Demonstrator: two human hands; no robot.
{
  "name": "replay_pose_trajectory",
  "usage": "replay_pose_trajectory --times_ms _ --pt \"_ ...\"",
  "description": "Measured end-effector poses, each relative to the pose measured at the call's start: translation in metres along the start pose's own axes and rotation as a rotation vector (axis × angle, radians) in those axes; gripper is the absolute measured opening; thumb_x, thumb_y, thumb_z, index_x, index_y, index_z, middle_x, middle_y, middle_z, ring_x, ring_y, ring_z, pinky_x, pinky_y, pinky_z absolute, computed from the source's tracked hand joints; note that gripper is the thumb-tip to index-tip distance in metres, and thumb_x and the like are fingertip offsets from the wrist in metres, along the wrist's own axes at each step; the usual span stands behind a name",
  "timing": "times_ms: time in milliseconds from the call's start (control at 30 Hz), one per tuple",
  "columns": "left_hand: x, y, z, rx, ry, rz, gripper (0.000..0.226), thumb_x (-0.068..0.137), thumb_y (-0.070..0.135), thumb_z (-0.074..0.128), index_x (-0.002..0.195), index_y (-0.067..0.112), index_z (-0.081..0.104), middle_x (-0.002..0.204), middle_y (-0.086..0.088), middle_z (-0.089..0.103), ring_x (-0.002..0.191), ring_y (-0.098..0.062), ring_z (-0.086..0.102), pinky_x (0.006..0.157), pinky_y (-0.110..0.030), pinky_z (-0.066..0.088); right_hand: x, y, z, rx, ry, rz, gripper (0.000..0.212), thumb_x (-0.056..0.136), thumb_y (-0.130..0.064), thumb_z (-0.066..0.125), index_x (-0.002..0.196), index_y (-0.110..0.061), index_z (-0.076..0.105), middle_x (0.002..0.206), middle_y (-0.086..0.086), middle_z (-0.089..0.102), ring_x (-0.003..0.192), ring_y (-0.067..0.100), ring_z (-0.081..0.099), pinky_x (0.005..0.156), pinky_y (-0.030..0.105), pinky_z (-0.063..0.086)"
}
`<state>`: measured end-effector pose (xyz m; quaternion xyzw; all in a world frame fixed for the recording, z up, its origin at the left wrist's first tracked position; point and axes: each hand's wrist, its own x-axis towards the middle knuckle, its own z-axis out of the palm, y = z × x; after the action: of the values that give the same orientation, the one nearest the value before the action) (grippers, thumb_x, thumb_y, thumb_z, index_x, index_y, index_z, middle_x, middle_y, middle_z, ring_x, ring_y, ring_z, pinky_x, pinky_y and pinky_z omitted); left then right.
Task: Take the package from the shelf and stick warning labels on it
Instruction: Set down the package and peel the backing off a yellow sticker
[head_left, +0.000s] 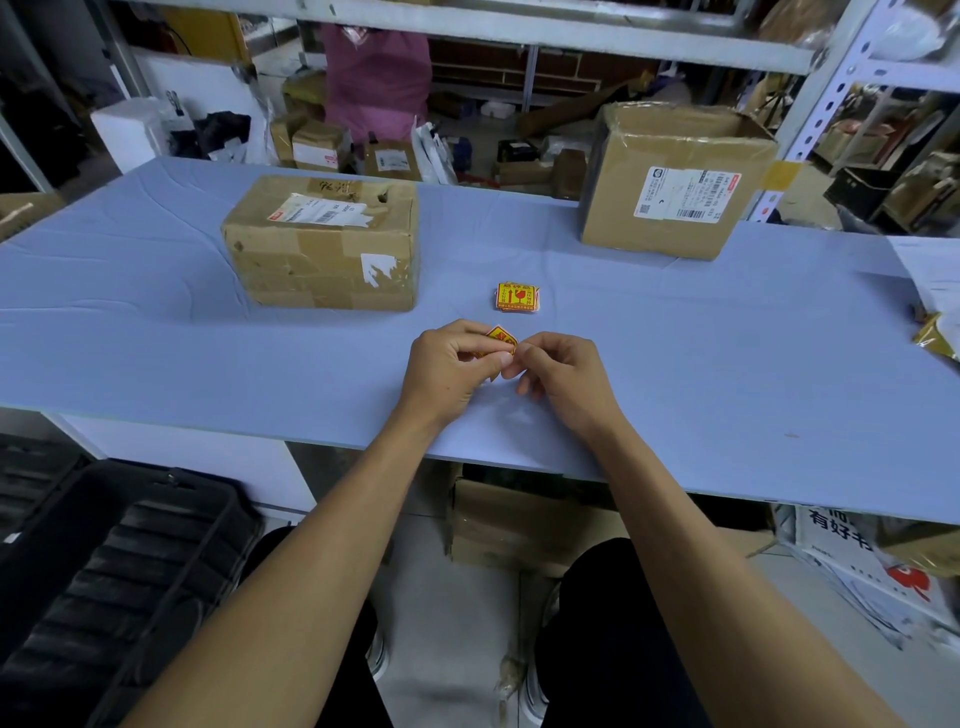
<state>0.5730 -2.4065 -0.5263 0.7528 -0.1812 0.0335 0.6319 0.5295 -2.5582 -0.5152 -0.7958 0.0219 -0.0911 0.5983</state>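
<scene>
Cluttered stockroom here, metal shelving (831, 93) packed with parcels behind a pale blue worktop (156, 338) that's mostly bare, which gives plenty of elbow room.

Starting on the left, the taped cardboard package (322, 244) sits flat on the worktop with its shipping slip facing up, pulled in close enough to reach. I'd guess that's the one getting labelled, since it's off the shelf and nearest the hands. Just right of it, a small stack of warning labels (517, 297) lies face up, parked right ahead of the hands so the next one is easy to grab.

In front of that, the left hand (449, 366) and right hand (563, 374) meet over the worktop, both pinching one yellow-and-red label (501, 338). Each grip is closed tight on it, thumb against fingertips (506, 358), looks like the backing is being picked apart, though the edge itself is hidden.

Far right at the back stands a taller open box (675, 176), well apart from everything.
</scene>
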Motion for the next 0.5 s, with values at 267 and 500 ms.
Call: replay_pose_trajectory --times_ms 267,500 --pt "-0.0002 -0.0011 -0.0008 0.015 -0.008 -0.001 0.017 0.079 0.005 0.076 0.096 0.008 0.079 0.097 -0.002 0.070 0.094 -0.030 0.069 0.087 -0.053 0.056 -0.0003 0.0008 0.0001 -0.012 0.003 -0.015 0.028 0.096 -0.012 0.053 0.078 -0.004 0.072 0.073 0.006 0.074 0.054 0.012 0.057 0.057 0.026 0.048" --pt "-0.0005 0.0015 -0.0014 0.032 -0.017 0.006 0.017 0.080 0.004 0.075 0.097 0.004 0.078 0.099 -0.004 0.070 0.096 -0.024 0.070 0.090 -0.038 0.057 0.0004 0.0017 -0.0005 -0.024 -0.010 -0.017 0.027 0.097 -0.009 0.051 0.080 -0.002 0.072 0.073 0.003 0.073 0.054 0.010 0.058 0.057 0.024 0.047"
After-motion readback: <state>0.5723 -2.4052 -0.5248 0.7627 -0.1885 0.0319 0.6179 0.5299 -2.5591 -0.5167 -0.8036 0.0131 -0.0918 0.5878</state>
